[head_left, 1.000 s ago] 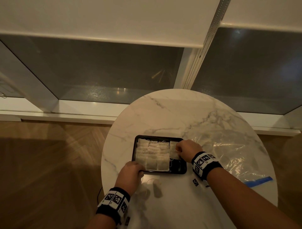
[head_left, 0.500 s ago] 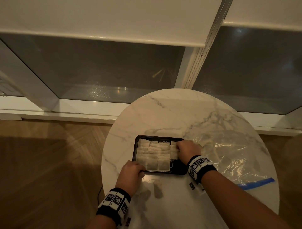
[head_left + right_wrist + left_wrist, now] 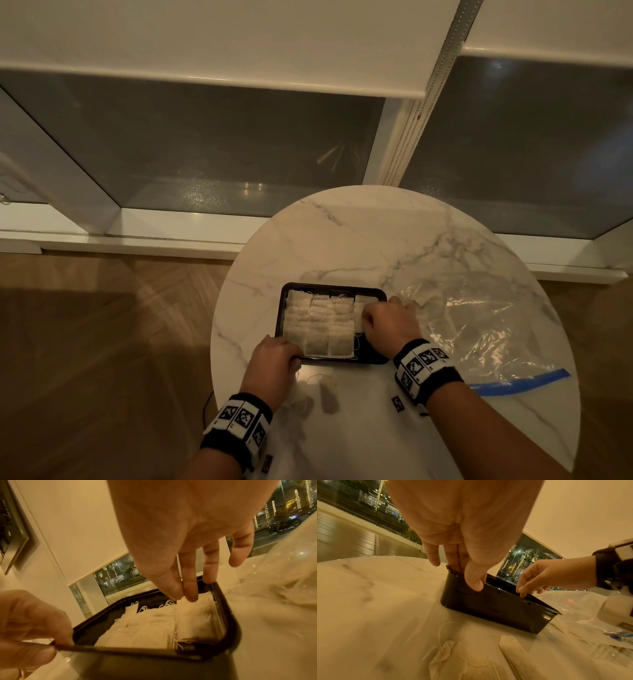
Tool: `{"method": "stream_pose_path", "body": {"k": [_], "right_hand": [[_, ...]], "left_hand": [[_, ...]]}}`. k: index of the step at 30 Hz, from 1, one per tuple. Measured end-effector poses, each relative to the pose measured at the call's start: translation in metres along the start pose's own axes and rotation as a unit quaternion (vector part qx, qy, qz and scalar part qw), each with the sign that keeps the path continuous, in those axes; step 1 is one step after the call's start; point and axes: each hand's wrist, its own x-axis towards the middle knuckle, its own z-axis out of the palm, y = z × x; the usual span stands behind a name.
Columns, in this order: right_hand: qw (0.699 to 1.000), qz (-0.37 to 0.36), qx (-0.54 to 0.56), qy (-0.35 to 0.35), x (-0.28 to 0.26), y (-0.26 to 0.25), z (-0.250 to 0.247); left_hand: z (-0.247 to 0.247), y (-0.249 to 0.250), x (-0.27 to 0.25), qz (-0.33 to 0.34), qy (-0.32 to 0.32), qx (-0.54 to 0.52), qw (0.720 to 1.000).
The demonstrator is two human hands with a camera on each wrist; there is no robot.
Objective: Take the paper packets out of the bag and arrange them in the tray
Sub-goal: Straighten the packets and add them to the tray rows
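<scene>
A black tray (image 3: 329,285) sits on the round marble table, packed with rows of white paper packets (image 3: 318,322). My left hand (image 3: 291,353) grips the tray's near left corner, thumb outside the wall (image 3: 496,605) and fingers inside. Over the tray's right side, my right hand (image 3: 181,596) pinches the top edge of one packet (image 3: 193,616) between thumb and forefinger; that packet stands in the right column. The clear bag (image 3: 479,329) with a blue zip strip lies flat to the right.
Two loose packets (image 3: 329,394) (image 3: 450,660) with strings lie on the table just in front of the tray. The table edge is close behind my wrists. A window wall and a low sill run beyond the table's far side.
My right hand has edged nearer along the tray's right column, still pinching the packet. The left hand has stayed on the tray's corner.
</scene>
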Motion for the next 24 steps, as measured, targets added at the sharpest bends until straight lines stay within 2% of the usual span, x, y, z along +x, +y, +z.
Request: {"method": "stream_pose_path", "body": {"k": [6, 16, 20, 24], "right_hand": [[0.997, -0.024, -0.050, -0.056, -0.012, -0.009, 0.010], [0.995, -0.045, -0.067, -0.065, -0.018, -0.014, 0.002], [0.998, -0.059, 0.002, -0.017, -0.032, -0.008, -0.001], [0.981, -0.072, 0.174, 0.048, -0.063, 0.009, 0.004]], "left_hand": [[-0.001, 0.004, -0.003, -0.002, -0.007, 0.008, 1.000], [-0.004, 0.008, -0.007, -0.015, -0.014, 0.024, 1.000], [-0.004, 0.013, -0.012, -0.008, 0.002, 0.050, 0.999], [-0.005, 0.030, -0.020, 0.013, 0.050, 0.044, 0.998]]}}
